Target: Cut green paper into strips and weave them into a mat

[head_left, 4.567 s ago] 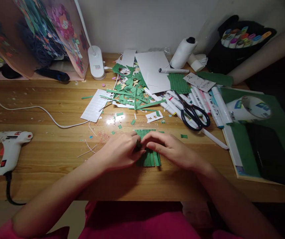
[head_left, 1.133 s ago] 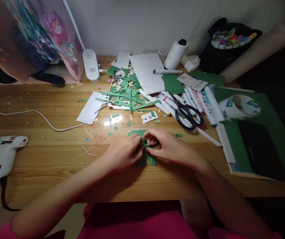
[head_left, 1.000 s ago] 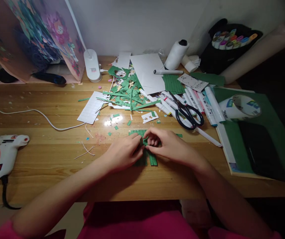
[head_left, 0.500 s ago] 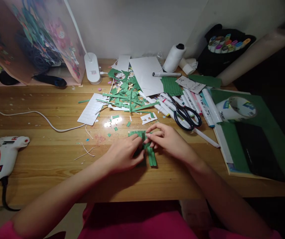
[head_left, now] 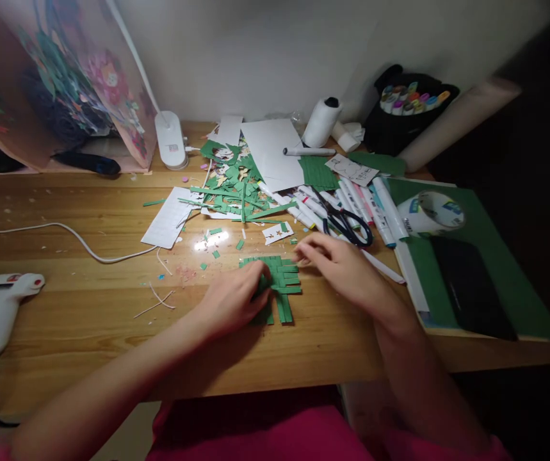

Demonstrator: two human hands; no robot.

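Observation:
Green paper strips lie woven across one another on the wooden table, their loose ends sticking out to the right and toward me. My left hand is closed over the left part of the weave, its fingers curled down onto the strips and hiding some of them. Just off the upper right corner of the weave is my right hand. Its fingertips are pressed together in a pinch, and whether anything small is between them I cannot make out.
Behind the weave lies a heap of green paper scraps. Black-handled scissors rest among several markers. A tape roll and a black phone-like slab sit at right, a glue gun at left.
My right hand has come off the strips and moved right, uncovering the strip ends there. My left hand stays on the weave. The whole view has shifted slightly.

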